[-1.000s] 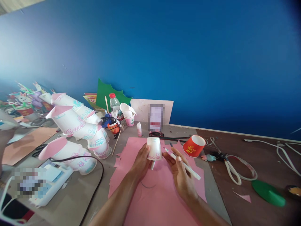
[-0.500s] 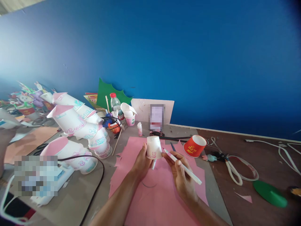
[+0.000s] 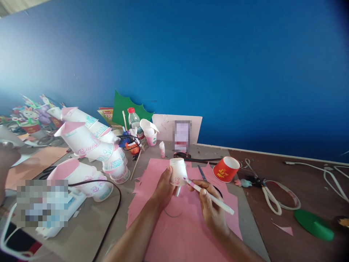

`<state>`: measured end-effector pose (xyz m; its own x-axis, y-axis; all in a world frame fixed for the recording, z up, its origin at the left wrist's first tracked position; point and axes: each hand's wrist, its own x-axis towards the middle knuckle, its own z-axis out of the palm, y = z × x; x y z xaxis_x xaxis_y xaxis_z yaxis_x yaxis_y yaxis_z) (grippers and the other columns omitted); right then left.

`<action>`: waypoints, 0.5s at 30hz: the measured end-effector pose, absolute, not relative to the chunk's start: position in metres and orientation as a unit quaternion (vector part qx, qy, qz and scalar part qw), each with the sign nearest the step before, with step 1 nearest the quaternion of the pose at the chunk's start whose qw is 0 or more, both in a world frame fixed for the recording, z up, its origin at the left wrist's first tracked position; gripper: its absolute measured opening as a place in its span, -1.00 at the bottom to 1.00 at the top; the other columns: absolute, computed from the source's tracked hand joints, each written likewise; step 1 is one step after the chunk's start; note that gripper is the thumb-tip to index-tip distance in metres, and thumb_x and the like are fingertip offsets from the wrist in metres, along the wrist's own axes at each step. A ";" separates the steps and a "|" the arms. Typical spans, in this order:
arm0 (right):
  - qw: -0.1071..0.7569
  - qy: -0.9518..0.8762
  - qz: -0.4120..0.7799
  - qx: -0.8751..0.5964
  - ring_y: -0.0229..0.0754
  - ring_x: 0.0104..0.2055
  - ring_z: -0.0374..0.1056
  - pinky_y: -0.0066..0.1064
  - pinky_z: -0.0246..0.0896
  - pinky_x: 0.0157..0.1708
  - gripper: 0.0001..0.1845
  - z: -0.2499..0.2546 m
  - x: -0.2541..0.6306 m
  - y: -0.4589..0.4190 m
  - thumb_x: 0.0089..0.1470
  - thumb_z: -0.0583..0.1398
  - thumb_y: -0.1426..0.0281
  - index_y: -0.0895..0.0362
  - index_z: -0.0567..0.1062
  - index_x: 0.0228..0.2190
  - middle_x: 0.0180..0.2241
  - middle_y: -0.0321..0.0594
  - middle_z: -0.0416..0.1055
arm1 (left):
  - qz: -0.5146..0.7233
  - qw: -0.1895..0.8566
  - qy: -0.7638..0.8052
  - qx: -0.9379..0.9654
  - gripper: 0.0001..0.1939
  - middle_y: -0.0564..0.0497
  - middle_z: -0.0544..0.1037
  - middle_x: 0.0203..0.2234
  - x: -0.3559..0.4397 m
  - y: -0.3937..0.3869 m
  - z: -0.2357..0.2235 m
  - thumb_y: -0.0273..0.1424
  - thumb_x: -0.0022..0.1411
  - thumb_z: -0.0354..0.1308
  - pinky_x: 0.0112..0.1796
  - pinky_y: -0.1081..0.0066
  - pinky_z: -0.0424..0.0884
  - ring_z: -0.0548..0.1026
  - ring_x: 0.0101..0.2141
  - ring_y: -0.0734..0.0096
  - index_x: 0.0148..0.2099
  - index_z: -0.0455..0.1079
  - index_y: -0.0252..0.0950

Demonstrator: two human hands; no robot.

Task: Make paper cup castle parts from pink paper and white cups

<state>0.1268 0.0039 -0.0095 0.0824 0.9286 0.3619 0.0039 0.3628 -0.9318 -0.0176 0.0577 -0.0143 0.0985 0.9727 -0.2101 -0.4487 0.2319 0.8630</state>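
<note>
My left hand (image 3: 165,187) is closed round the left side of a white paper cup (image 3: 178,170), which is upside down with pink drawing near its rim. A white stick-like piece, perhaps another pen, shows just below the cup; what holds it is hidden. Pinched in my right hand (image 3: 211,203) is a white marker pen (image 3: 218,202) with a pink tip, its point at the cup's lower right side. Beneath both hands lies a large pink paper sheet (image 3: 174,240) with a curved pencil line. Scissors (image 3: 202,172) lie partly hidden behind my right hand.
A red paper cup (image 3: 225,170) stands to the right, near a looped white cord (image 3: 272,202). On the left are stacked decorated paper cups (image 3: 81,140), a black cable (image 3: 119,198) and another person's hand (image 3: 8,160). A small bottle (image 3: 162,150) stands behind the sheet.
The cup has turned a little, shifting its pink drawing leftward. My right hand has brought the marker tip from beside the cup to its side, and more of the scissors shows.
</note>
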 end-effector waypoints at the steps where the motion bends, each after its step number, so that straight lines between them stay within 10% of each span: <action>1: 0.603 -0.567 0.378 -0.413 -0.11 -0.28 0.42 -0.31 0.34 -0.26 -0.70 -0.007 0.127 0.003 0.22 0.05 0.18 0.09 0.46 -0.21 -0.37 -0.17 0.49 | 0.534 0.667 0.410 0.319 -0.48 0.15 0.26 -0.67 -0.017 0.058 -0.013 0.15 0.14 -0.01 -0.62 0.49 0.07 0.17 -0.66 0.55 -0.41 0.19 -0.25; 15: 0.603 -0.600 0.348 -0.393 -0.15 -0.34 0.44 -0.40 0.37 -0.39 -0.80 0.005 0.124 0.001 0.16 0.14 0.28 0.07 0.50 -0.23 -0.30 -0.15 0.51 | 0.535 0.660 0.408 0.334 -0.52 0.14 0.27 -0.65 -0.019 0.058 -0.018 0.08 0.20 -0.01 -0.63 0.50 0.08 0.21 -0.64 0.53 -0.37 0.25 -0.27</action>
